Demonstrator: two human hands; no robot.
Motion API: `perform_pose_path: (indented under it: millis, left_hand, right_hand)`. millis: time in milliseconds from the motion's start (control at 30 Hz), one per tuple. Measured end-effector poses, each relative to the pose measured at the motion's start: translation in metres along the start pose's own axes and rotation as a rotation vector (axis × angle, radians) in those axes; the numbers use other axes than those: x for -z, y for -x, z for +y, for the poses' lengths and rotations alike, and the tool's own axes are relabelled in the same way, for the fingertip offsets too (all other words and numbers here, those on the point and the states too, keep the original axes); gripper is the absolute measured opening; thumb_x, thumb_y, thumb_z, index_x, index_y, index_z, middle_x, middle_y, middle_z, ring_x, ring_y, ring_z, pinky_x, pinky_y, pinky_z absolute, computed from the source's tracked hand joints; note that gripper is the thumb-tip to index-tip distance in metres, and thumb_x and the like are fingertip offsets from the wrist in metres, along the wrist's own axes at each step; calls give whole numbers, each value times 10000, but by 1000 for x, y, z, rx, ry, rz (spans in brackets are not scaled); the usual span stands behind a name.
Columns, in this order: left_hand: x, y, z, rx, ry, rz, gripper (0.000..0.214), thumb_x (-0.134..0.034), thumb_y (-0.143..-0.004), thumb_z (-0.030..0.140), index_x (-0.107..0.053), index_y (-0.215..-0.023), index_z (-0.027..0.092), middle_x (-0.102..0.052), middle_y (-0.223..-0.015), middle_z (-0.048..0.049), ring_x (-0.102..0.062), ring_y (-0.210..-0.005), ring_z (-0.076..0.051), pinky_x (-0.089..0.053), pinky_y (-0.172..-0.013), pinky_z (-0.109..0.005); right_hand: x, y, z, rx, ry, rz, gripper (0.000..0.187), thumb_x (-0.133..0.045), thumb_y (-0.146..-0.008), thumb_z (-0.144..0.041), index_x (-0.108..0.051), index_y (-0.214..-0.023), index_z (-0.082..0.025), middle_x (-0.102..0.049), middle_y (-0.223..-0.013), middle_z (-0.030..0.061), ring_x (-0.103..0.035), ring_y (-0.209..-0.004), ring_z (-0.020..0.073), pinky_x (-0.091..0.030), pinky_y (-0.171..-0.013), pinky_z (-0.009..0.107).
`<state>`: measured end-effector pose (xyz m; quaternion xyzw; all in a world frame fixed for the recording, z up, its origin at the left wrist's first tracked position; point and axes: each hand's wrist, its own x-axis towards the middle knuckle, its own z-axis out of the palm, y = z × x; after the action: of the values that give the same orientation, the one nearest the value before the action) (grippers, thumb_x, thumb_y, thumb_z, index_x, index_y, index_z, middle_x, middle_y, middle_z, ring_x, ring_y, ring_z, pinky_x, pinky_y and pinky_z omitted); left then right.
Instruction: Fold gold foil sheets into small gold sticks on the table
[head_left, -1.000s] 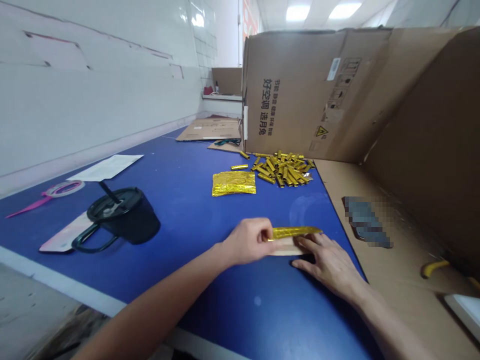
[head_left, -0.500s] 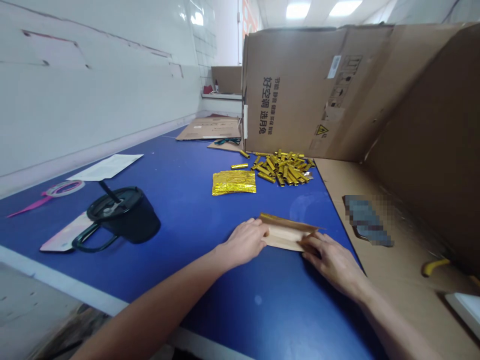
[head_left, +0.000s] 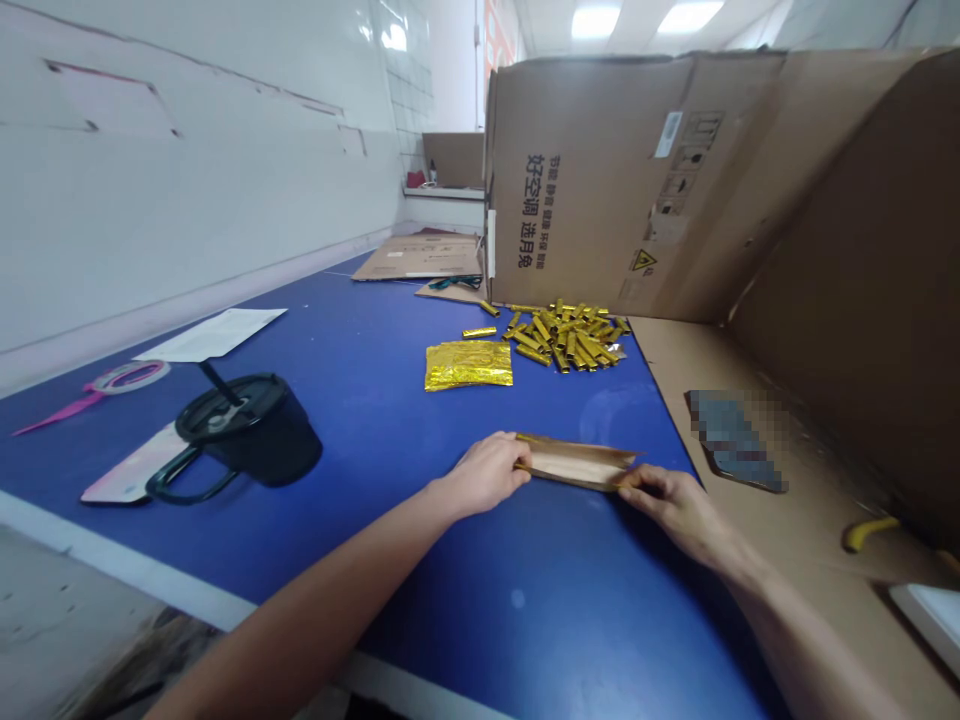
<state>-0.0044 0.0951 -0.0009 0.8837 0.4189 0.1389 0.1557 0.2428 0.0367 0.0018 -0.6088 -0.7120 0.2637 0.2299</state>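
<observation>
A sheet of gold foil paper (head_left: 574, 465), its tan inner side facing up, lies partly folded on the blue table with its long edges raised. My left hand (head_left: 491, 472) pinches its left end. The fingers of my right hand (head_left: 671, 505) close on its near right corner. Beyond my hands lies a flat stack of gold foil paper (head_left: 469, 365). Behind and right of that is a heap of small rolled gold foil tubes (head_left: 570, 335), with a single gold tube (head_left: 479, 332) lying apart.
A large cardboard box (head_left: 585, 190) stands behind the heap. On the left are a dark lidded mug (head_left: 259, 435) with a straw, a roll of tape (head_left: 131, 376) and a white paper (head_left: 214, 335). A blurred phone-like object (head_left: 735, 440) rests on cardboard at right.
The near edge of the foil paper has been folded upward, so less of its tan side shows. My right hand has shifted slightly right, to the near corner.
</observation>
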Motion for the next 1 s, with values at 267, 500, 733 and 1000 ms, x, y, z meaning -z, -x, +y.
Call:
perform_pose_path:
  millis: [267, 500, 733, 1000]
  left_hand:
    - [4, -2, 1, 49, 135, 13, 66, -510, -698, 187, -575, -710, 185, -573, -660, 23, -542, -661, -135, -370, -601, -212]
    - [4, -1, 3, 135, 162, -43, 111, -496, -689, 195, -583, -757, 185, -611, -728, 20, -566, -683, -143, -367, -566, -203]
    - [6, 1, 10, 204, -109, -148, 158, -459, -705, 244, -568, -816, 215, -629, -814, -28, -587, -761, -196, -399, -589, -243]
    - [6, 2, 16, 244, -196, -160, 190, -420, -718, 251, -585, -792, 194, -636, -814, -76, -592, -785, -228, -427, -630, -290]
  right_hand:
    - [2, -4, 3, -133, -220, 46, 224, -514, -665, -374, -528, -584, -167, -470, -502, -38, -420, -483, 102, -333, -485, 217]
    - [-5, -5, 3, -183, -264, 74, 224, -524, -648, -378, -524, -577, -165, -471, -493, -38, -398, -442, 86, -328, -446, 206]
    - [-11, -4, 8, -194, 8, 146, 211, -484, -685, -369, -557, -605, -187, -546, -512, -21, -472, -463, 110, -326, -445, 208]
    - [-15, -5, -3, -230, 324, 168, 202, -419, -743, -355, -546, -666, -218, -609, -599, 4, -561, -595, 158, -337, -517, 227]
